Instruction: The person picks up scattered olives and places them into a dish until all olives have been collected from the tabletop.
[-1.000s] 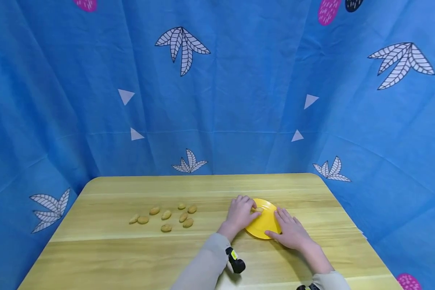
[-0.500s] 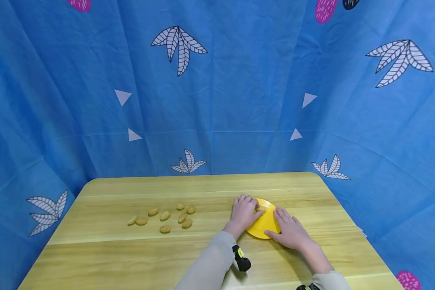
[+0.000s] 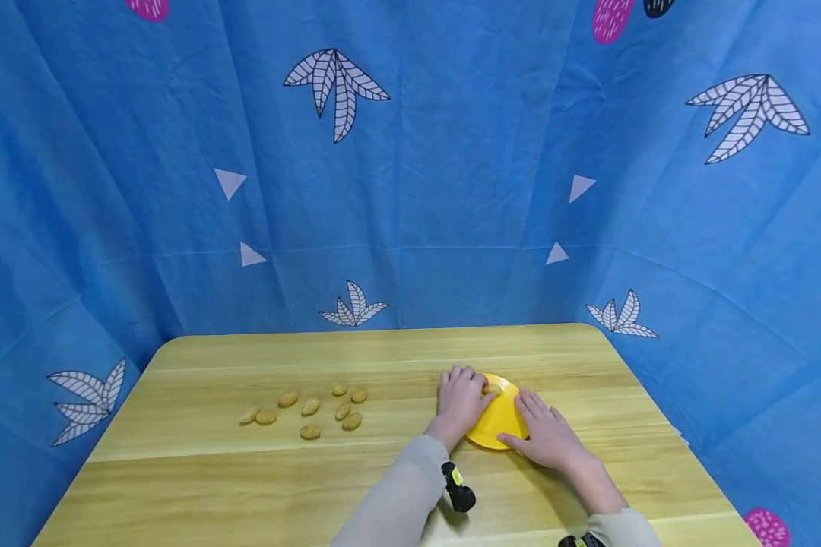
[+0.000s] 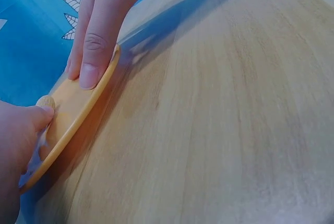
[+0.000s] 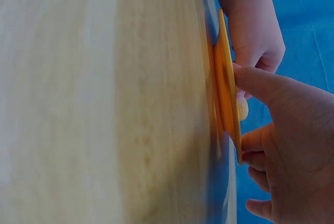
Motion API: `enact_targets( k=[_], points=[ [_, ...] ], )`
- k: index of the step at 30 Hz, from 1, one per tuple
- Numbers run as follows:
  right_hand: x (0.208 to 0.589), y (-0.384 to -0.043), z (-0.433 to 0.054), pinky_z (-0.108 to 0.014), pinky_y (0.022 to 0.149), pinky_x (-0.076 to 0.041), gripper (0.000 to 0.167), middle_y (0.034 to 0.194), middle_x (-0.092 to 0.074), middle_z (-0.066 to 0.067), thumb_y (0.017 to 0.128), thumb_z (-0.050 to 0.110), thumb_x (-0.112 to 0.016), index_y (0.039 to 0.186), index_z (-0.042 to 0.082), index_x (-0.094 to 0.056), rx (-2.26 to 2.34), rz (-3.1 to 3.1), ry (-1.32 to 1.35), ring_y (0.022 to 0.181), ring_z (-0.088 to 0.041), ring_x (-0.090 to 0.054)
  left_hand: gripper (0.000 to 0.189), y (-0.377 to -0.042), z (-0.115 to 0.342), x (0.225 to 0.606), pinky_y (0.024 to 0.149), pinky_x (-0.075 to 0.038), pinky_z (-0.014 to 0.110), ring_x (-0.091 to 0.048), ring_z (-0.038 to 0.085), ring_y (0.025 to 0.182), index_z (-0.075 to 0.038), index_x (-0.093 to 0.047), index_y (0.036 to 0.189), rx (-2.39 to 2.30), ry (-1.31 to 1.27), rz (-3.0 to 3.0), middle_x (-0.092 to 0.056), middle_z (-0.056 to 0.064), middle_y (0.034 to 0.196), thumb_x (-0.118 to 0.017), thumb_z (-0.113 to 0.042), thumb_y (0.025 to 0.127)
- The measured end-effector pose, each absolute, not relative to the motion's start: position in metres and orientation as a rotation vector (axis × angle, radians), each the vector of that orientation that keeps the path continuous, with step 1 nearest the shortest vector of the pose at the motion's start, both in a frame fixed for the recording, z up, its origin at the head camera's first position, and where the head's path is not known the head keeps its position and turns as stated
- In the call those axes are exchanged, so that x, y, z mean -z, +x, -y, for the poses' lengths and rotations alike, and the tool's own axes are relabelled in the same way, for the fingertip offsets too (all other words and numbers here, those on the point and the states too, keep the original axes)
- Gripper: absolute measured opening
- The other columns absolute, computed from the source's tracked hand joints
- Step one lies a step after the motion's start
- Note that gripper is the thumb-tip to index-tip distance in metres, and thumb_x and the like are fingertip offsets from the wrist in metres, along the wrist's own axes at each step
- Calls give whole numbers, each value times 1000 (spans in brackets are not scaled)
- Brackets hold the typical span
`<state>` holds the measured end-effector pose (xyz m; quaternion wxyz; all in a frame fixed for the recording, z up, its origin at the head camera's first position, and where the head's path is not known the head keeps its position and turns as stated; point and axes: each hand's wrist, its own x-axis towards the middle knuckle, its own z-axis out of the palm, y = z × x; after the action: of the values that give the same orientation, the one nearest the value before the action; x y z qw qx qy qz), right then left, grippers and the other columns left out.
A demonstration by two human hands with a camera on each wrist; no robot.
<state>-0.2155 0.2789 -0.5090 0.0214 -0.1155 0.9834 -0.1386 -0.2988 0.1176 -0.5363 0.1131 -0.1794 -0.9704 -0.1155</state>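
Observation:
In the head view, a round yellow plate (image 3: 498,425) sits on the right half of the table. My left hand (image 3: 460,401) reaches over its left rim, thumb and fingers pinching a tan, oval, nut-like piece (image 3: 493,390) near the far side of the plate. The left wrist view shows my thumb against this nut-like piece (image 4: 46,101), low over the plate (image 4: 70,112). My right hand (image 3: 550,441) lies at the plate's right side, fingers spread and nearly straight along the rim. In the right wrist view, the right thumb (image 5: 255,81) rests on the plate's edge.
Several more nut-like pieces (image 3: 310,407) lie scattered on the wooden table (image 3: 246,486), left of the plate. A blue patterned cloth (image 3: 410,190) hangs behind and beside the table. A small black camera (image 3: 460,490) is strapped to my left wrist.
My left hand has shifted slightly right, farther over the plate, with the nut-like piece between its fingers. The right hand and plate stay where they were.

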Motion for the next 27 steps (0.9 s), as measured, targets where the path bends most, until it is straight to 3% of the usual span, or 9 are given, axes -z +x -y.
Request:
enact_targets(
  k=[11,27],
  points=[
    [504,-215,-276,-64,113,-22,89,157,-25,-27,90,58,-56,145,-9,-34,384,-3021,-332,145,-44,-25,33,-292,-111,536,87,-37,32,-50,12,101,-29,-68,114,407,-510,2807,-62,-10,109,-61,-52,91],
    [502,-215,-276,-64,113,-23,89,156,-26,-28,90,57,-56,144,-10,-35,382,-3017,-337,144,-45,-25,27,-281,-82,529,87,-39,33,-51,14,99,-28,-70,105,525,-535,2677,-62,-8,102,-66,-48,88]
  ],
)
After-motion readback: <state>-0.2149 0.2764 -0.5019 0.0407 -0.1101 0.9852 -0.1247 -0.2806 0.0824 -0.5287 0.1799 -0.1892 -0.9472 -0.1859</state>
